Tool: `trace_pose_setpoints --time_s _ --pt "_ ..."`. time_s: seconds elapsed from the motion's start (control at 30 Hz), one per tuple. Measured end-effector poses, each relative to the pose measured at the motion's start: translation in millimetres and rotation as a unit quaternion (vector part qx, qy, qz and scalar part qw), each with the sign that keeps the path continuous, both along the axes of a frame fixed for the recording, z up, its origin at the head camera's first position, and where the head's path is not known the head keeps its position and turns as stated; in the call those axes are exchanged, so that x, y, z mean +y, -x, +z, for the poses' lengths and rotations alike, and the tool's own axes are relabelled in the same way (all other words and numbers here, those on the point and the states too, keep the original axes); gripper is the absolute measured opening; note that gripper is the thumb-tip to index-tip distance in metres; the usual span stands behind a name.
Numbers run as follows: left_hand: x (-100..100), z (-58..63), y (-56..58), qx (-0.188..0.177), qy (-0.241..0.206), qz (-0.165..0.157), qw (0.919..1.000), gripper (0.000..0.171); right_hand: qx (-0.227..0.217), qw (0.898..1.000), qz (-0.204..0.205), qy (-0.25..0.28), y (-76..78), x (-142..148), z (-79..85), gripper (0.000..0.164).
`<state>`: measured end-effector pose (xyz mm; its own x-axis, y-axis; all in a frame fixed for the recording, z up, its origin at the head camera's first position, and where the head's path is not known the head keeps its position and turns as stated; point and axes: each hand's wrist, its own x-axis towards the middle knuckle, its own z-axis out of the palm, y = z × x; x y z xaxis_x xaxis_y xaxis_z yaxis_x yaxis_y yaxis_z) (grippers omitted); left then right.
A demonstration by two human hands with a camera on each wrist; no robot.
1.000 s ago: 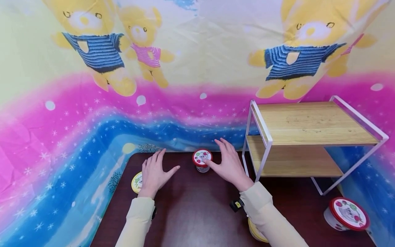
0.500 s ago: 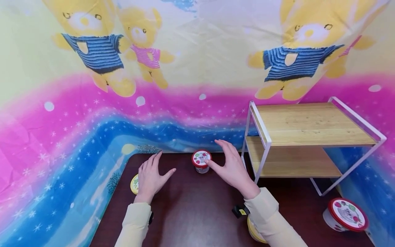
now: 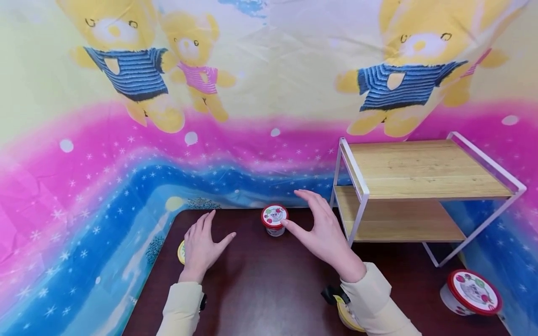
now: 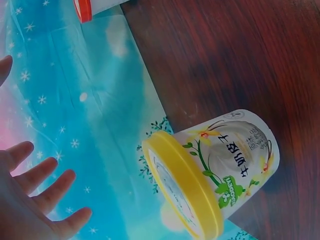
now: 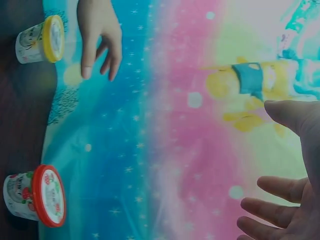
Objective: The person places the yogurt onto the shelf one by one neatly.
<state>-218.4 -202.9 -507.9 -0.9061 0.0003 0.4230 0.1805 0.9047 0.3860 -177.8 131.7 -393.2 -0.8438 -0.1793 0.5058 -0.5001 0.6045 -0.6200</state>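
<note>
My left hand (image 3: pixel 202 247), fingers spread and relaxed, hovers over the table's left side and partly hides a yellow-lidded tub (image 3: pixel 181 252) in the head view. In the left wrist view that tub (image 4: pixel 225 165) stands whole, its pale side printed with yellow flowers. Over the right middle, my right hand (image 3: pixel 325 233) is raised with thumb and fingers apart, holding nothing. Its thumb tip overlaps the edge of a red-lidded tub (image 3: pixel 275 218) at the table's back edge. Under the right wrist, another yellow-lidded tub (image 3: pixel 348 317) is partly covered by the sleeve.
A two-tier shelf (image 3: pixel 428 168) with wooden boards and white metal legs stands at the back right. A larger-looking red-lidded tub (image 3: pixel 470 293) sits in front of it, near the right edge. A printed bear curtain (image 3: pixel 269 93) hangs behind the dark table (image 3: pixel 269 289).
My left hand has drifted slightly left and down, covering more of the yellow-lidded tub. The right hand has moved a little right and down. The tubs have stayed in place.
</note>
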Motion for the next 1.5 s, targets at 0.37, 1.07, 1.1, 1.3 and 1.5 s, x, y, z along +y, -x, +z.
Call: trace_pose_setpoints --time_s 0.37,1.07,1.1,1.3,1.5 --pt "-8 -3.5 -5.8 -0.005 -0.012 0.014 0.9998 0.095 0.056 0.998 0.001 0.000 -23.1 14 21.4 0.073" --pt "-21 -9.5 -12.3 -0.041 -0.014 0.051 0.9978 0.099 0.117 0.991 -0.053 0.044 -43.3 58 42.0 0.079" --pt "-22 -9.9 -12.5 -0.040 -0.014 0.052 0.9978 0.099 0.116 0.991 -0.056 0.046 -44.2 61 42.8 0.079" --pt "-27 -13.7 -14.6 -0.039 -0.014 0.058 0.9974 0.100 0.113 0.989 -0.077 0.055 -49.2 72 46.6 0.080" --pt "-31 -14.4 -16.8 -0.055 -0.020 0.069 0.9959 0.101 0.122 0.986 -0.102 0.054 -50.6 86 48.4 0.082"
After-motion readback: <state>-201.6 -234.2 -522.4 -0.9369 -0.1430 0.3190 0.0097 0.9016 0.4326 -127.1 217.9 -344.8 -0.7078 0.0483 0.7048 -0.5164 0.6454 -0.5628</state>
